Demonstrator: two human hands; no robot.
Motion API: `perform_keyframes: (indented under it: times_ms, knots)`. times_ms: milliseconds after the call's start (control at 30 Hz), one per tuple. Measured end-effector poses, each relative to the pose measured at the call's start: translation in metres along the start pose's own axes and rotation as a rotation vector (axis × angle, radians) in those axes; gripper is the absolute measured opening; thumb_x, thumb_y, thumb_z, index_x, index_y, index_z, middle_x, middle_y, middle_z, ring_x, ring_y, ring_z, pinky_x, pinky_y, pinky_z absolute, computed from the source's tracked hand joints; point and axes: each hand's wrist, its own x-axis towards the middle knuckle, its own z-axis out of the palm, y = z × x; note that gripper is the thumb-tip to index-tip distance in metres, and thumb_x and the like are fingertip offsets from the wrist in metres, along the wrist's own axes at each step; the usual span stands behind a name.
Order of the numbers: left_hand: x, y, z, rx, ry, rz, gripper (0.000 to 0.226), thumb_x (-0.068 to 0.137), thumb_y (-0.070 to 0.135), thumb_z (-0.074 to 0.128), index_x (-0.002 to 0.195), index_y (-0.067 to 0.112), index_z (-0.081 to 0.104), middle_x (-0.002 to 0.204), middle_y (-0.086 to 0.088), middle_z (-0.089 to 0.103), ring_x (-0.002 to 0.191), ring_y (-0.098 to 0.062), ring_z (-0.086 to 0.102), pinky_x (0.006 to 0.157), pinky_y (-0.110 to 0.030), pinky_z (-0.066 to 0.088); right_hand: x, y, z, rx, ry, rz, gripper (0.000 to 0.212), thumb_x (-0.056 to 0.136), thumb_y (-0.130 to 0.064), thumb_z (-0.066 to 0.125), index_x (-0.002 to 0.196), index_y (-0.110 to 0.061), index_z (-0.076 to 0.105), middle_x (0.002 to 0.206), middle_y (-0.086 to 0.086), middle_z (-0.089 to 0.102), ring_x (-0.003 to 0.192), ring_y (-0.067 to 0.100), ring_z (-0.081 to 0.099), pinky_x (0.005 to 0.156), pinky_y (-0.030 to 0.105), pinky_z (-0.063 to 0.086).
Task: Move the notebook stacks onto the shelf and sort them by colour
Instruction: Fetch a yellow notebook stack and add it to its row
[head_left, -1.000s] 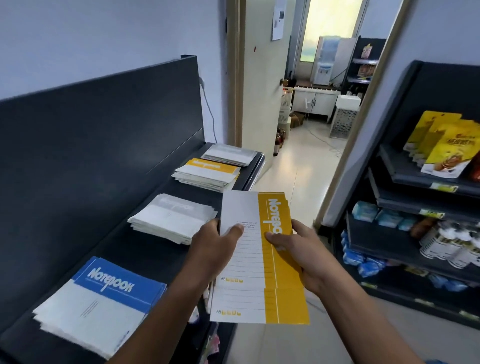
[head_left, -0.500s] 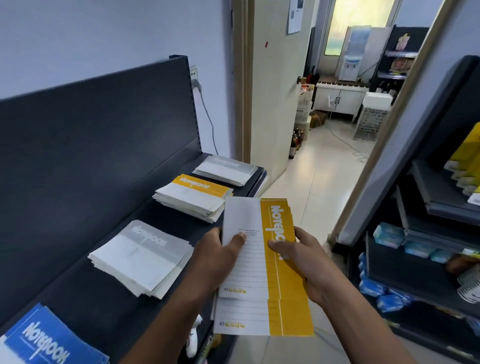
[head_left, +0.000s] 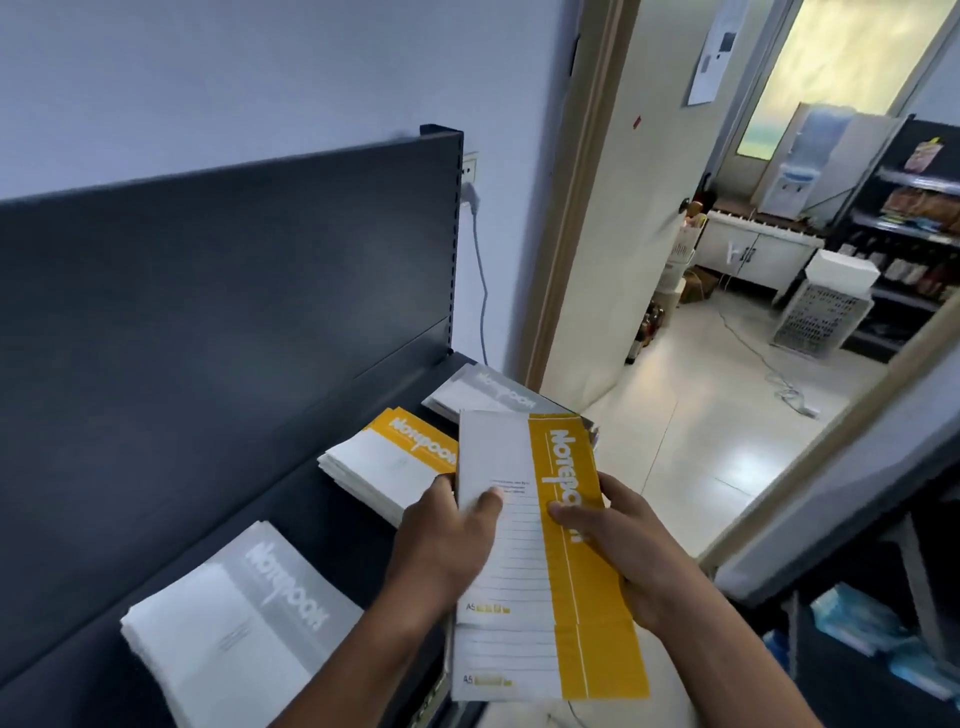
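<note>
Presumably mid-carry, the left hand (head_left: 441, 540) and right hand (head_left: 623, 551) both grasp a fanned bundle of yellow notebooks (head_left: 566, 597), count blurred, which next needs squaring and setting on the yellow stack (head_left: 395, 467) just beyond the left hand on the shelf (head_left: 291, 519).

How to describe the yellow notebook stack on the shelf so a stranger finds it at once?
Find the dark shelf along the pale wall. The yellow notebook stack lies on it, between the near grey stack and the far grey stack. Among them, only its band is yellow.
</note>
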Motion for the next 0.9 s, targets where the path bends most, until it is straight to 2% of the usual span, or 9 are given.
perform_keyframes:
  times_ms: [167, 300, 433, 500, 567, 633, 733, 833, 900]
  knots:
    - [0.028, 0.004, -0.017, 0.015, 0.115, -0.084, 0.032, 0.09, 0.05, 0.055, 0.094, 0.02, 0.065, 0.092, 0.006, 0.071, 0.089, -0.017, 0.065, 0.082, -0.037, 0.056, 0.043, -0.034, 0.015, -0.143, -0.097, 0.002, 0.034, 0.092, -0.005, 0.074, 0.099, -0.035, 0.061, 0.098, 0.004, 0.082, 0.089, 0.034, 0.079, 0.083, 0.057, 0.063]
    - [0.038, -0.001, -0.028, -0.003, 0.205, -0.164, 0.032, 0.09, 0.046, 0.055, 0.082, 0.017, 0.062, 0.081, 0.007, 0.069, 0.079, -0.012, 0.064, 0.067, -0.03, 0.051, 0.086, -0.057, 0.03, -0.303, -0.24, -0.011, 0.037, 0.09, -0.007, 0.077, 0.107, -0.036, 0.062, 0.105, 0.001, 0.078, 0.083, 0.028, 0.079, 0.066, 0.044, 0.064]
    - [0.05, -0.008, -0.034, -0.02, 0.333, -0.251, 0.028, 0.087, 0.044, 0.058, 0.076, 0.019, 0.06, 0.073, 0.009, 0.067, 0.07, -0.009, 0.063, 0.058, -0.027, 0.045, 0.134, -0.064, 0.052, -0.525, -0.36, -0.06, 0.048, 0.089, -0.025, 0.081, 0.132, -0.03, 0.059, 0.118, 0.001, 0.076, 0.096, 0.029, 0.078, 0.088, 0.053, 0.063]
    - [0.056, -0.013, -0.033, -0.021, 0.408, -0.298, 0.026, 0.085, 0.042, 0.061, 0.074, 0.018, 0.06, 0.07, 0.008, 0.068, 0.068, -0.011, 0.065, 0.059, -0.029, 0.05, 0.158, -0.062, 0.066, -0.678, -0.377, -0.144, 0.049, 0.089, -0.03, 0.08, 0.133, -0.031, 0.06, 0.115, -0.001, 0.075, 0.095, 0.023, 0.076, 0.087, 0.046, 0.063]
    - [0.061, -0.015, -0.03, -0.042, 0.48, -0.337, 0.025, 0.084, 0.042, 0.063, 0.078, 0.018, 0.064, 0.073, 0.007, 0.071, 0.071, -0.012, 0.069, 0.067, -0.034, 0.057, 0.181, -0.057, 0.076, -0.753, -0.399, -0.209, 0.038, 0.087, -0.024, 0.081, 0.122, -0.024, 0.068, 0.105, -0.003, 0.077, 0.09, 0.02, 0.075, 0.083, 0.042, 0.062]
    - [0.065, -0.017, -0.023, -0.023, 0.533, -0.375, 0.024, 0.087, 0.044, 0.064, 0.082, 0.021, 0.065, 0.076, 0.009, 0.071, 0.073, -0.009, 0.068, 0.062, -0.029, 0.053, 0.201, -0.053, 0.083, -0.799, -0.421, -0.251, 0.023, 0.084, -0.022, 0.081, 0.104, -0.024, 0.072, 0.096, -0.004, 0.078, 0.087, 0.019, 0.075, 0.084, 0.046, 0.063]
    - [0.074, -0.024, -0.007, 0.097, 0.62, -0.426, 0.023, 0.09, 0.048, 0.061, 0.094, 0.025, 0.063, 0.093, 0.008, 0.065, 0.084, -0.011, 0.065, 0.068, -0.028, 0.051, 0.224, -0.045, 0.091, -0.987, -0.468, -0.354, 0.01, 0.085, -0.027, 0.075, 0.092, -0.024, 0.069, 0.092, -0.006, 0.074, 0.084, 0.013, 0.069, 0.071, 0.033, 0.056]
    - [0.08, -0.029, 0.008, 0.198, 0.68, -0.472, 0.033, 0.092, 0.048, 0.059, 0.114, 0.024, 0.062, 0.11, 0.006, 0.051, 0.091, -0.014, 0.061, 0.075, -0.028, 0.05, 0.238, -0.034, 0.096, -1.172, -0.479, -0.406, 0.019, 0.085, -0.036, 0.072, 0.078, -0.021, 0.063, 0.09, 0.0, 0.069, 0.085, 0.018, 0.064, 0.061, 0.028, 0.042]
    - [0.081, -0.028, 0.015, 0.252, 0.703, -0.495, 0.04, 0.093, 0.05, 0.056, 0.123, 0.023, 0.06, 0.114, 0.005, 0.048, 0.094, -0.015, 0.061, 0.076, -0.028, 0.051, 0.242, -0.029, 0.096, -1.257, -0.476, -0.447, 0.028, 0.086, -0.042, 0.071, 0.077, -0.019, 0.058, 0.09, -0.001, 0.063, 0.083, 0.016, 0.058, 0.058, 0.026, 0.037]
